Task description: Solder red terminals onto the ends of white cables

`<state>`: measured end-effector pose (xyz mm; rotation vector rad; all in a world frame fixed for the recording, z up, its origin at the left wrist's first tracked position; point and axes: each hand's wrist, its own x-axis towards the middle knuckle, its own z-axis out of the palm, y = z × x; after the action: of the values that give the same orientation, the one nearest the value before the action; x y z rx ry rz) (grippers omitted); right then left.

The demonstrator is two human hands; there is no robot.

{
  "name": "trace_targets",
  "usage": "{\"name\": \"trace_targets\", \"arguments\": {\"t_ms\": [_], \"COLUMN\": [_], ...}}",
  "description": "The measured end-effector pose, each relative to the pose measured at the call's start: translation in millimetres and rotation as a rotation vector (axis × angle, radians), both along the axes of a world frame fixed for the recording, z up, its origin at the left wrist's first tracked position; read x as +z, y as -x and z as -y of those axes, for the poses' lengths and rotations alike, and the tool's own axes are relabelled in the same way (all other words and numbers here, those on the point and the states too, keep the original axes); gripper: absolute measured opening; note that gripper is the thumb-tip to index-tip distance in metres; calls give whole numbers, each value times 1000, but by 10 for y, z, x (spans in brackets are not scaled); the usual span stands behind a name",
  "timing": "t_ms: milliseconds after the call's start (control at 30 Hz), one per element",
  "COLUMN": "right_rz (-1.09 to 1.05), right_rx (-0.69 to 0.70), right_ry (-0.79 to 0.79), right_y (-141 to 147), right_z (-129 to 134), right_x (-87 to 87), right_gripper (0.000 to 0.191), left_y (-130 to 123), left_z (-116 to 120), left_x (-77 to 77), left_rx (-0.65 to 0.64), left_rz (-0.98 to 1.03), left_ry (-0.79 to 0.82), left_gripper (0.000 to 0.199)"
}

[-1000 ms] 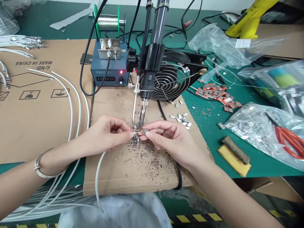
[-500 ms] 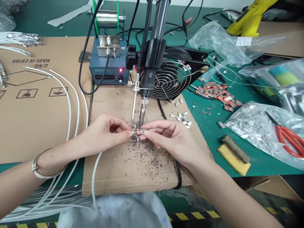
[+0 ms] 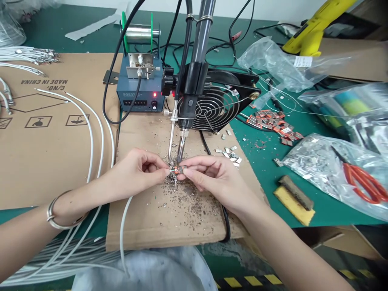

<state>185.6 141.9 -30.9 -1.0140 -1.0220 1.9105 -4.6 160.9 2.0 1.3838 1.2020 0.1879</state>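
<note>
Bright, diffuse light spread evenly over the desk (image 3: 263,171), with faint shadows; below its edge, the floor (image 3: 228,264) was dimmer. Glints showed on the metal spool (image 3: 138,34) and plastic bag (image 3: 315,159), and a red lamp (image 3: 154,94) glowed. Wide-angle distortion stretched the outer edges. The small orange piece (image 3: 177,170) between left hand (image 3: 138,171) and right hand (image 3: 220,178) lacked fine detail.

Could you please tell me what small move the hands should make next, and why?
Perhaps a slight nudge of the board toward the cable, under the tip of the iron: the right hand pinches the board, the left hand pinches the cable's end facing it, and both sit right by the tip. Actual contact is too small to tell.
</note>
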Motion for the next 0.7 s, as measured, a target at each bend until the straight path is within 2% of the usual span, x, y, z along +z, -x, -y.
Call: {"name": "trace_targets", "arguments": {"t_ms": [500, 700], "right_rz": [-14, 42], "right_rx": [3, -5], "right_ry": [34, 71], "right_y": [-17, 12], "right_z": [27, 1], "right_x": [3, 10], "right_gripper": [11, 13], "left_y": [-7, -1], "left_z": [26, 8], "left_x": [21, 21], "left_rx": [13, -3], "left_rz": [22, -6], "left_ry": [9, 11], "left_gripper": [26, 24]}}
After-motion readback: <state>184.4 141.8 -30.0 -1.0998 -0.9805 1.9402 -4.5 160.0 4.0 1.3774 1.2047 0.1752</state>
